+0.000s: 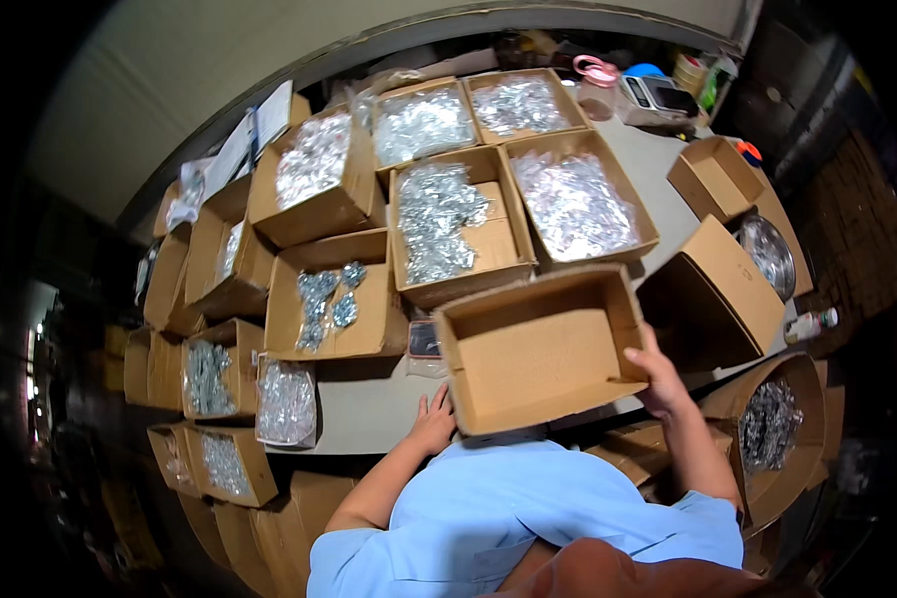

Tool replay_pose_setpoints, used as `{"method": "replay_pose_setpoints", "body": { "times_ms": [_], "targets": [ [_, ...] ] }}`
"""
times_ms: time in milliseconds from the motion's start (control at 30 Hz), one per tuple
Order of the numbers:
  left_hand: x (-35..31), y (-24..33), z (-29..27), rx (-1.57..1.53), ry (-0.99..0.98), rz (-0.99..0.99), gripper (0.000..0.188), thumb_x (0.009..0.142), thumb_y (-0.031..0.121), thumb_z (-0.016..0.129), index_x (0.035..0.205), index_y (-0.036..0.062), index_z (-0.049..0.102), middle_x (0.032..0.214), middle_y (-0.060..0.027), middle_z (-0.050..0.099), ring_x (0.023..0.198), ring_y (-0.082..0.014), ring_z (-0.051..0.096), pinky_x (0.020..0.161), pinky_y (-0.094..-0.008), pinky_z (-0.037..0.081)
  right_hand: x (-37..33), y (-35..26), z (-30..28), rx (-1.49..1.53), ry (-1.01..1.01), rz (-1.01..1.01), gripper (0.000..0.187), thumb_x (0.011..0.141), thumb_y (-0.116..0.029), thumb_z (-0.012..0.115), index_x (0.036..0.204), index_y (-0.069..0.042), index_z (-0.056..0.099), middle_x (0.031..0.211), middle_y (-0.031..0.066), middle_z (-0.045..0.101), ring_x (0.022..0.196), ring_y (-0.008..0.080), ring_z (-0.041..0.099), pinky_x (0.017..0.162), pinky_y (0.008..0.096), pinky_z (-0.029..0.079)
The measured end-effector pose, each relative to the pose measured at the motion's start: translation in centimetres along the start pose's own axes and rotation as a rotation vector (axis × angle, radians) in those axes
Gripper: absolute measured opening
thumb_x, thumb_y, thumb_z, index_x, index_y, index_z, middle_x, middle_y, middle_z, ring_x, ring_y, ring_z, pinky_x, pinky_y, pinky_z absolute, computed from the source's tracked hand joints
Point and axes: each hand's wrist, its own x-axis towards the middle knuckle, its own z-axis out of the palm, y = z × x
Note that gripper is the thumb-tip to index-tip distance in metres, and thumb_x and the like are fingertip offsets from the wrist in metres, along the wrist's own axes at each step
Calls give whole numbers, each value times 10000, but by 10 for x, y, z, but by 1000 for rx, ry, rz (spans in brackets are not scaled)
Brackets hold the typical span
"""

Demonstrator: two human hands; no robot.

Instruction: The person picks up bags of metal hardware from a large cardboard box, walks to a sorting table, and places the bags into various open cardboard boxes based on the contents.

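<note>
An open cardboard box (538,364) with nothing in it sits tilted in front of me, at the table's near edge. My right hand (658,376) grips its right wall, the thumb over the rim inside and the other fingers mostly hidden behind the wall. Beside the box's lower left corner, my left hand (434,423) rests on the grey tabletop (364,404) with its fingers apart, holding nothing. A small dark flat item in clear plastic (425,344) lies just beyond that hand. Close on the left stands a clear bag of silvery pieces (287,401).
Several cardboard boxes of shiny small packets (576,204) crowd the far side. One box (334,299) holds a few metal clusters. At right are a tall open carton (733,289), a small box (716,179) and a round metal bowl (767,257). A pink-lidded jug (598,88) stands by a scale (660,98).
</note>
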Motion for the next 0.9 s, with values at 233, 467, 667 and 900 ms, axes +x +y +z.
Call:
{"method": "replay_pose_setpoints", "body": {
  "times_ms": [233,467,667,900],
  "targets": [
    [-38,4,-42,-227,245,-1,560,701,215,700,1217,125,502,1367,-114,364,1268,-328,323,1026,-469,287,26,56,-42,-158,114,134,453,895,-181,477,1320,-128,331,1156,67,497,1029,199,521,811,362,468],
    [-35,10,-98,-434,496,-19,395,761,153,657,1121,35,544,1131,-161,556,1050,-335,517,904,-384,419,47,10,12,-1471,283,-482,416,850,-229,555,1193,-4,481,1106,233,558,1058,379,514,892,412,417],
    [-26,32,-113,-370,561,117,337,749,124,660,1056,26,565,1061,-157,584,973,-345,546,841,-390,446,254,-25,21,-1493,240,-428,304,809,-244,561,961,9,635,907,221,633,890,368,599,790,414,473],
    [-58,26,-121,-417,571,3,320,765,130,657,1055,21,576,1067,-158,590,985,-337,556,856,-376,447,358,18,-13,-1789,193,-126,279,690,-219,709,840,9,649,856,217,639,842,355,619,735,403,486]
  ]
}}
